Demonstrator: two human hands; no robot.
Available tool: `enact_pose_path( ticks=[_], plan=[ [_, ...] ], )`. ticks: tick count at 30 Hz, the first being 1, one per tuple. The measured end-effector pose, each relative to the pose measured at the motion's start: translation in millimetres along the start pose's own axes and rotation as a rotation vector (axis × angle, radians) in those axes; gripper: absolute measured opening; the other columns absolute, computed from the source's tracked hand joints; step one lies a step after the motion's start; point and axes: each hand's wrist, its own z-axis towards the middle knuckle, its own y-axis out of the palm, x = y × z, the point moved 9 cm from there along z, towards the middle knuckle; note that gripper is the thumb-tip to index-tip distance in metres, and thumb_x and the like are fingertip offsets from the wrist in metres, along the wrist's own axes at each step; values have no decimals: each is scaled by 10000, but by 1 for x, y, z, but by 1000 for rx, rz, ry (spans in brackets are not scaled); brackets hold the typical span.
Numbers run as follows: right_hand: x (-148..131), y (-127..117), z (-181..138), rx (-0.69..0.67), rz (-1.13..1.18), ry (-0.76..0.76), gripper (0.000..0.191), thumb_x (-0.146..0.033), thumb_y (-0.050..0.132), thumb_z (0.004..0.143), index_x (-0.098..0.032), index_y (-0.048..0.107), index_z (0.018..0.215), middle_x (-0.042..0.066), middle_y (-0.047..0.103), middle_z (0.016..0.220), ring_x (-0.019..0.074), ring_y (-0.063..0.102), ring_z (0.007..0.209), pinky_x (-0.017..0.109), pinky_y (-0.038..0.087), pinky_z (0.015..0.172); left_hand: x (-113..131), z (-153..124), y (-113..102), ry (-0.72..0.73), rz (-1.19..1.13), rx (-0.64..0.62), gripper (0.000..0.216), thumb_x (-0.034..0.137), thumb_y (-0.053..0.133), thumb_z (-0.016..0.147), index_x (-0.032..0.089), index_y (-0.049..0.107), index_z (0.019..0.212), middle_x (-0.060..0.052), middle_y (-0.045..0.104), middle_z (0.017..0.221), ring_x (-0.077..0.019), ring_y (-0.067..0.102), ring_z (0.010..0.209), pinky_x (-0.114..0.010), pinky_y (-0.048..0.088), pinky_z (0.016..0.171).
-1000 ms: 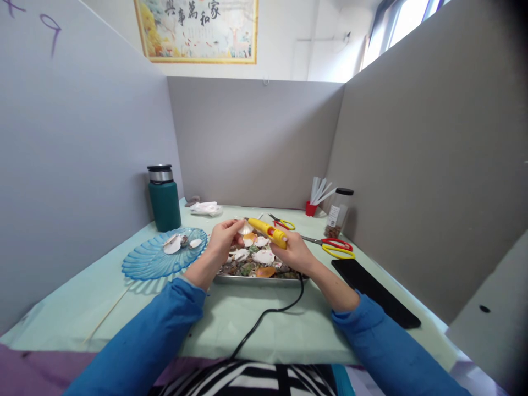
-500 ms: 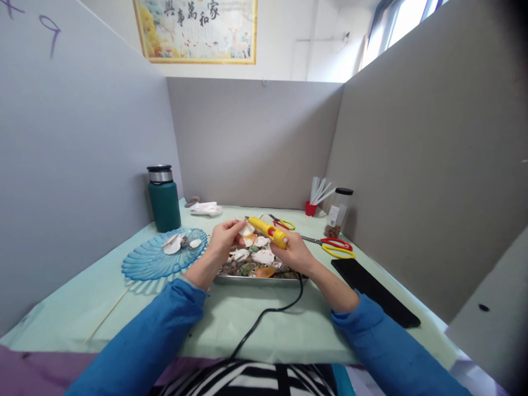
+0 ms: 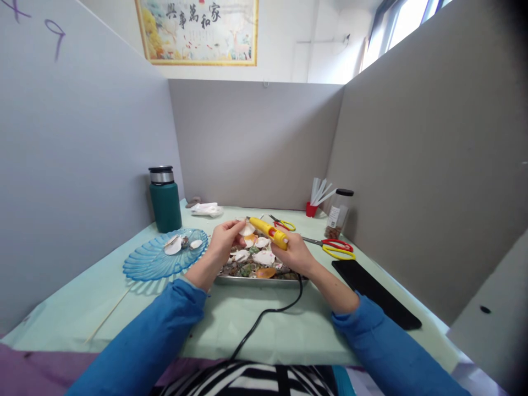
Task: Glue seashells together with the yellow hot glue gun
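Note:
My left hand (image 3: pixel 225 240) pinches a small pale shell (image 3: pixel 246 229) above a metal tray (image 3: pixel 259 279) full of shells and pebbles. My right hand (image 3: pixel 295 253) is wrapped round a yellow glue gun (image 3: pixel 269 232), whose tip touches the shell. The gun's black cord (image 3: pixel 264 319) runs down across the table towards me. Both hands hover over the tray's far half.
A blue glass plate (image 3: pixel 152 264) with a few shells lies to the left, a green flask (image 3: pixel 165 199) behind it. Red-and-yellow scissors (image 3: pixel 336 248), a smaller pair (image 3: pixel 283 223), a jar (image 3: pixel 338 213), a red cup of sticks (image 3: pixel 313 205) and a black phone (image 3: pixel 375 291) sit right. Partition walls enclose the table.

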Motion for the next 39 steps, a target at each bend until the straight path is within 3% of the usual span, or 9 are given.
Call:
enact_pose_path(
  ticks=[11,18,24,39],
  plan=[
    [-4,2,-2,-14,-68,-40,172,-147,505,697,-203,560,851,-40,492,613,126,479,557,227,359,560,4,-6,12,-17,24,-93,374,405,746,604,106,620,790,5,612,540,-86,539,387,-203,457,453],
    [-5,3,-2,-32,-54,-42,185,-147,497,702,-208,565,863,-35,506,632,128,479,566,224,365,560,2,-2,3,-11,-26,-24,351,387,746,609,115,608,783,23,561,434,-101,542,390,-198,458,454],
    [-6,0,-1,-7,-36,-53,185,-137,495,691,-199,558,853,-37,493,621,126,474,559,225,365,563,6,0,0,36,-73,-5,330,372,757,611,114,633,774,30,580,520,-76,543,410,-189,476,464],
    [-6,-2,-1,14,-40,-48,188,-126,505,675,-187,567,841,-44,478,589,117,456,526,217,353,531,6,-3,8,25,-43,-66,339,396,750,616,122,619,766,33,562,516,-82,528,378,-203,448,437]
  ],
)
